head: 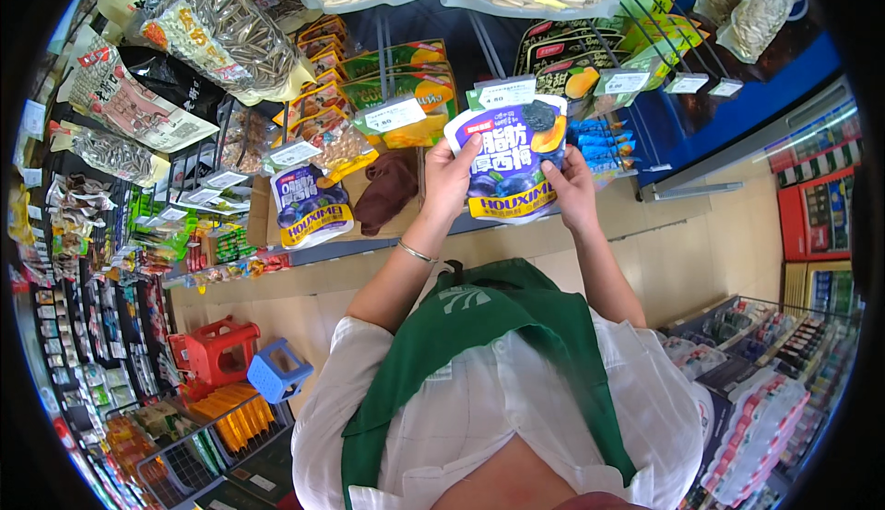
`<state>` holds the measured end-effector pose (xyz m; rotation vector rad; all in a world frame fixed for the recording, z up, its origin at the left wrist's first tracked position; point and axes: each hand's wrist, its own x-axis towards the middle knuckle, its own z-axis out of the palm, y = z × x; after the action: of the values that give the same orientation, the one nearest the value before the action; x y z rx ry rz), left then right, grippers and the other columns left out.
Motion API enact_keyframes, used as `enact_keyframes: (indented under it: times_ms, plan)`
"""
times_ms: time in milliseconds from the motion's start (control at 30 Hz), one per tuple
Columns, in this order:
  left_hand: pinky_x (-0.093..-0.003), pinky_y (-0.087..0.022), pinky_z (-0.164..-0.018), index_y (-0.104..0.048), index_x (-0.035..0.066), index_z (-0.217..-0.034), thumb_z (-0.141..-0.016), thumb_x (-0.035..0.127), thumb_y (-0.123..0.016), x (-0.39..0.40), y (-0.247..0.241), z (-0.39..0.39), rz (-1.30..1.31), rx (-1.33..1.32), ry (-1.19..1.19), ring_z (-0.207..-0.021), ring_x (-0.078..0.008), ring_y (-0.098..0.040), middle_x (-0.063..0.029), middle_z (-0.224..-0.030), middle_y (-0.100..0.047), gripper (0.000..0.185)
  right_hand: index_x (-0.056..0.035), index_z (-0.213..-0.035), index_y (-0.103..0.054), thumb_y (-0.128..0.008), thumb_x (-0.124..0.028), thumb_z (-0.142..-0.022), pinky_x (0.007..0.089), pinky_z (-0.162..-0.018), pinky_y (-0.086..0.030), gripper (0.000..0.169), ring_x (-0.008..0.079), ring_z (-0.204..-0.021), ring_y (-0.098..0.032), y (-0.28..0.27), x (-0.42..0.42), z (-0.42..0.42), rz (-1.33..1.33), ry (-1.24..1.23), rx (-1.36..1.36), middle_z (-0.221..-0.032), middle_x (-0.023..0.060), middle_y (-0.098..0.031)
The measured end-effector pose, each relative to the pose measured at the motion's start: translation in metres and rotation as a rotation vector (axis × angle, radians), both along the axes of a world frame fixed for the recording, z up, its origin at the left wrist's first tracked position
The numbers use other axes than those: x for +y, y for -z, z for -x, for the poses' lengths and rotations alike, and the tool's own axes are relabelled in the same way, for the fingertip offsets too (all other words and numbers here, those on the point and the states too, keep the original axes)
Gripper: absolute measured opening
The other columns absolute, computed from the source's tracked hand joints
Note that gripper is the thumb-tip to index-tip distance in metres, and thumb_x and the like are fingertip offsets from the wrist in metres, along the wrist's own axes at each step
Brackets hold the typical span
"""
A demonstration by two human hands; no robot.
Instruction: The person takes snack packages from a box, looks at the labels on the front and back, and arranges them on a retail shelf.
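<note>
Both my hands hold a purple and white pouch of dried prunes upright before the hanging rack. My left hand grips its left edge, thumb on the front; my right hand grips its right edge the same way. The pouch's top touches or overlaps a price tag on a rack hook. To the left, a similar prune pouch leans in an open cardboard box, beside a dark maroon cloth.
Dried mango packs and black fruit pouches hang behind. Bags of sunflower seeds hang upper left. Red and blue plastic stools stand on the floor at lower left, near a wire basket. Stacked goods are at lower right.
</note>
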<state>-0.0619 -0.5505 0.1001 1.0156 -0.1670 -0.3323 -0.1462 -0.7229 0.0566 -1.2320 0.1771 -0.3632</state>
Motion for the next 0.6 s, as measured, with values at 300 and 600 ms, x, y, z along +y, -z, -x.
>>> enact_keyframes:
  times_ms: [300, 600]
  plan:
    - [-0.0237, -0.051, -0.068, -0.062, -0.002, -0.099, -0.089, 0.011, -0.060, -0.008, -0.019, -0.019, 0.070, -0.096, -0.094, -0.078, -0.0108, -0.064, -0.0081, -0.091, -0.067, 0.016, -0.0025, -0.102, -0.051, -0.061, -0.005, -0.086, 0.0232, -0.081, -0.044, 0.019, 0.0082, -0.088, -0.055, -0.014, -0.005, -0.032, -0.017, -0.038, -0.104, -0.096, 0.0033, -0.061]
    - [-0.0238, -0.050, -0.066, -0.062, 0.001, -0.097, -0.089, 0.016, -0.061, -0.015, -0.015, -0.036, 0.045, -0.006, -0.102, -0.076, -0.0105, -0.063, -0.0068, -0.088, -0.067, 0.017, -0.0015, -0.103, -0.051, -0.060, -0.003, -0.086, 0.0233, -0.081, -0.044, 0.019, 0.0089, -0.088, -0.056, -0.008, -0.005, -0.046, -0.077, 0.014, -0.048, -0.098, 0.0047, -0.061]
